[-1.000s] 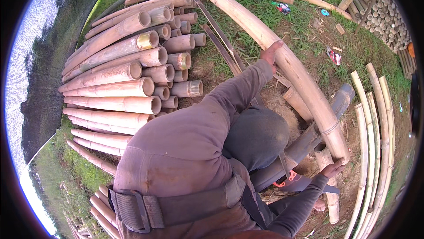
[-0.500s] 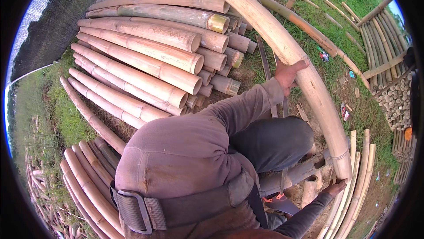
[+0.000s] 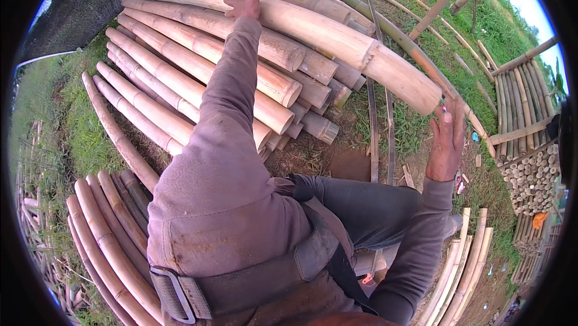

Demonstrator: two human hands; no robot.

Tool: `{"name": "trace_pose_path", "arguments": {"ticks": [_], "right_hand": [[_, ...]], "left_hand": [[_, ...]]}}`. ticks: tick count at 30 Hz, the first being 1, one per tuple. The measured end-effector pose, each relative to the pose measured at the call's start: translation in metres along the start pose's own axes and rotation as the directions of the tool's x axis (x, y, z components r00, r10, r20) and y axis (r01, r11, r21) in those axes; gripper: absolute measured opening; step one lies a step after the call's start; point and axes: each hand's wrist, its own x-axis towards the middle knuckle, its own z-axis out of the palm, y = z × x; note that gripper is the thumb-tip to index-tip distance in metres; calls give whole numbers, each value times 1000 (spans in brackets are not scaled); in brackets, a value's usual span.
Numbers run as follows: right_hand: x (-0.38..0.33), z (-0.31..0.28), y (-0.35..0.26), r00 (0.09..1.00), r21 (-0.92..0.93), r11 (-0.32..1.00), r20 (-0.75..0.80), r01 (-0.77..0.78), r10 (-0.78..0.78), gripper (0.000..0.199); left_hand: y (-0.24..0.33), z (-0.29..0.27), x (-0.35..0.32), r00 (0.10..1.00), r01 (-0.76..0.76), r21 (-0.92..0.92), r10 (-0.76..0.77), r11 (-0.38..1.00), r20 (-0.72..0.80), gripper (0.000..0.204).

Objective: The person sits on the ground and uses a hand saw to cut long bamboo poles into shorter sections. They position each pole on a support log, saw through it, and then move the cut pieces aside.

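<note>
A thick pale bamboo pole lies slantwise over the stack of cut bamboo poles. Far out on its length, my left hand grips it with the thumb pointing away from me. The pole's near cut end points right, toward my right hand. That hand is open, its fingers stretched up beside the cut end; whether it touches the end I cannot tell. Below my bent knee, a tool's red-orange part shows, mostly hidden by my leg and right arm.
More bamboo poles lie at the lower left, and slender pale poles at the lower right. Two flat dark strips run over the ground. A bamboo rack with stacked poles stands at the far right. Dark netting hangs upper left.
The pole has swung left from an upright slant on my right to lie over the stack. My left hand moved up and left with it; my right hand rose and opened at its end.
</note>
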Motion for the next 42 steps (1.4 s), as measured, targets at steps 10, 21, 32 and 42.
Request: {"name": "trace_pose_path", "arguments": {"ticks": [10, 21, 32, 42], "right_hand": [[-112, -44, 0, 974, -779, 589, 129, 215, -184, 51], [-434, -197, 146, 373, -248, 582, -922, -775, 104, 38], [-566, -166, 209, -230, 223, 624, -971, -749, 70, 40], [-574, -149, 197, -235, 486, 402, -814, -776, 531, 37]], "left_hand": [[-70, 40, -114, 362, -932, 252, 621, 262, 695, 95], [-121, 121, -194, 138, -976, 214, 662, -35, 737, 94], [-60, 191, -416, -536, -761, -643, 478, 85, 696, 71], [-194, 87, -923, -818, 27, -996, -571, 86, -72, 101]]}}
